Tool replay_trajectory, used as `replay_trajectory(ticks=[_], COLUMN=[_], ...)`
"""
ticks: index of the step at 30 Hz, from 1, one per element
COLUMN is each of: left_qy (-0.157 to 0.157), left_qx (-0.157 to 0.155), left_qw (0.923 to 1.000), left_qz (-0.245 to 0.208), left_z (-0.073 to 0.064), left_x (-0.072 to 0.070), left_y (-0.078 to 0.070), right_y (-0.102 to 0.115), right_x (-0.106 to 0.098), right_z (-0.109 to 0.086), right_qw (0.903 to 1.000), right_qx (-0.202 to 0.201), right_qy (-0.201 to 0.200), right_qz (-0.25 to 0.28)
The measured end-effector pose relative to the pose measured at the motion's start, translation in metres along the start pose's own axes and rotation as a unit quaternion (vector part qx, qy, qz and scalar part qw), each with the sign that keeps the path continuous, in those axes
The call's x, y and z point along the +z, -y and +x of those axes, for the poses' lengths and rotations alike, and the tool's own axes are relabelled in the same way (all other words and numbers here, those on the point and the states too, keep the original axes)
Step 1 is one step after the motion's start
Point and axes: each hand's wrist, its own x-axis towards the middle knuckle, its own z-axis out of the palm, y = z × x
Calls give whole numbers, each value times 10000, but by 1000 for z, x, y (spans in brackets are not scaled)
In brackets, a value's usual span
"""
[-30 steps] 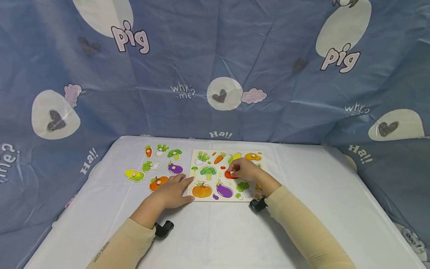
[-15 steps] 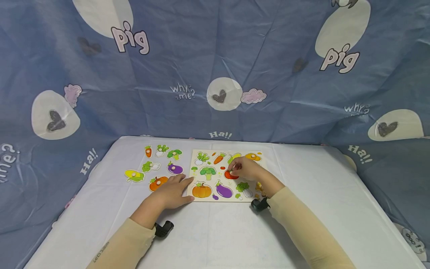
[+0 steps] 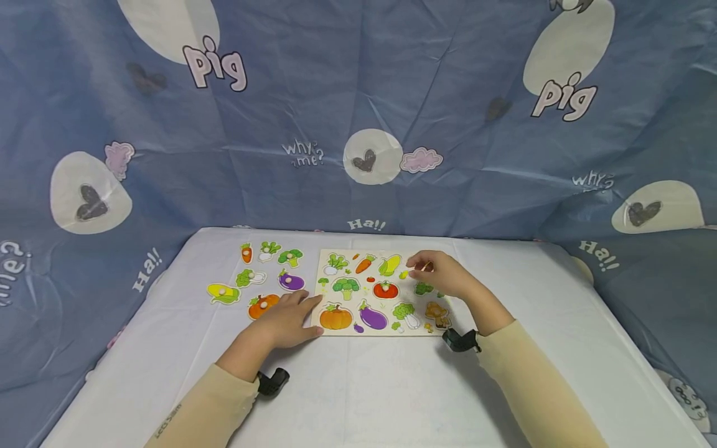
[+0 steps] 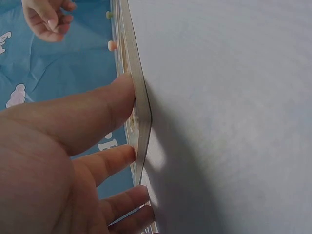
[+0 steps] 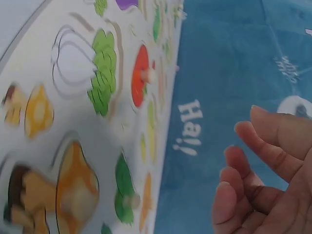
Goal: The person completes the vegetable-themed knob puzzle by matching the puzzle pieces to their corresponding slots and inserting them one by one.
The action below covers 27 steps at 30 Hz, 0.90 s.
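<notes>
A flat wooden vegetable puzzle board (image 3: pixel 323 261) lies on the white table. My left hand (image 3: pixel 285 320) rests at its left edge, fingers spread; in the left wrist view the thumb (image 4: pixel 109 105) touches the board's side near a corner. A red tomato piece (image 3: pixel 385 290) with a pale knob sits in its place on the board, also visible in the right wrist view. Above the board's right part hovers my right hand (image 3: pixel 442 274), its fingers (image 5: pixel 234 161) loosely bent with nothing between them. It hides the board's upper right corner in the head view. A knobbed mushroom piece (image 3: pixel 438 315) sits at the lower right.
Left of the board lie several loose knobbed pieces: a carrot (image 3: pixel 247 252), a radish (image 3: pixel 269 251), a broccoli (image 3: pixel 290 257), a leafy green (image 3: pixel 250 277), an eggplant (image 3: pixel 291 281), a corn (image 3: pixel 223 293) and a pumpkin (image 3: pixel 262 306). A blue printed curtain (image 3: pixel 313 199) hangs behind the table.
My right hand has let go of the tomato's knob and moved to the right, leaving the tomato on the board and uncovering the corn picture. The left hand stays where it was.
</notes>
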Motion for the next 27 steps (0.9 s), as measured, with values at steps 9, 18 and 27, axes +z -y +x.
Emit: replay_trajectory(ticks=[9, 18, 27], left_qy=[-10, 40, 7], left_qx=[-9, 15, -17], left_qw=[10000, 10000, 10000], left_qz=[-23, 3, -3], left_z=[-2, -5, -4], left_x=[-2, -5, -4], left_y=[-2, -5, -5], right_y=[-14, -34, -50], right_x=[-19, -24, -26], right_z=[-26, -47, -61], right_qw=[9996, 9976, 9950], right_qx=[-67, 341, 526], right_qy=[-102, 32, 264], right_qz=[-262, -596, -812])
